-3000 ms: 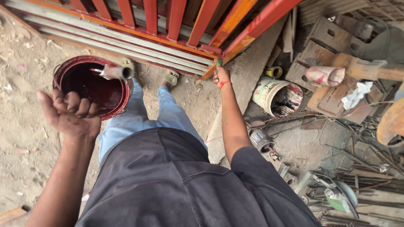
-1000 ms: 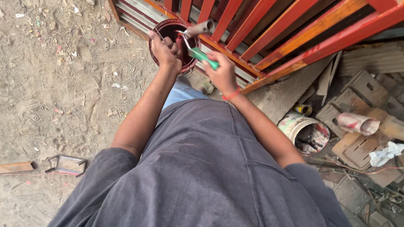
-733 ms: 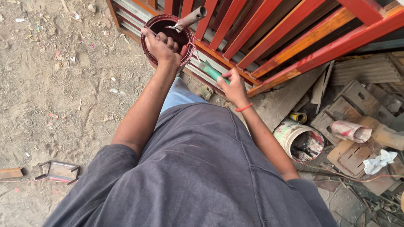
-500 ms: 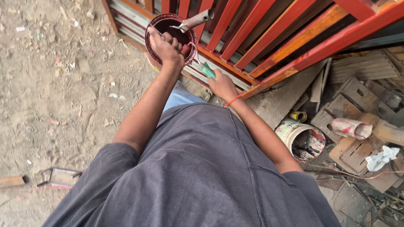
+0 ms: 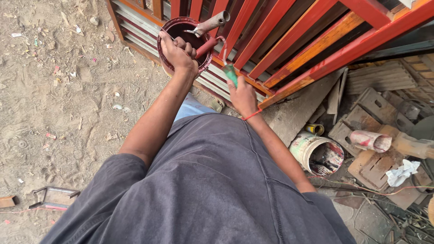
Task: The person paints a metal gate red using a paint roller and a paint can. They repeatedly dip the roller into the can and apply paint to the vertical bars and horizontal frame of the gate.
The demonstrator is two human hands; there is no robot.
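The left hand (image 5: 178, 53) is closed on the rim of a round paint tin (image 5: 168, 34) holding dark red paint, raised against the red metal gate (image 5: 289, 40). The right hand (image 5: 242, 92) grips a green-handled roller (image 5: 228, 72), its sleeve at the tin's edge. A paint-smeared bucket (image 5: 316, 156) stands among scrap nearby.

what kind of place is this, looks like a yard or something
Probably an outdoor work yard where metalwork is painted. A red-painted metal gate stands on bare dirt ground, the left hand holds a paint can, and a used paint bucket sits among scrap.
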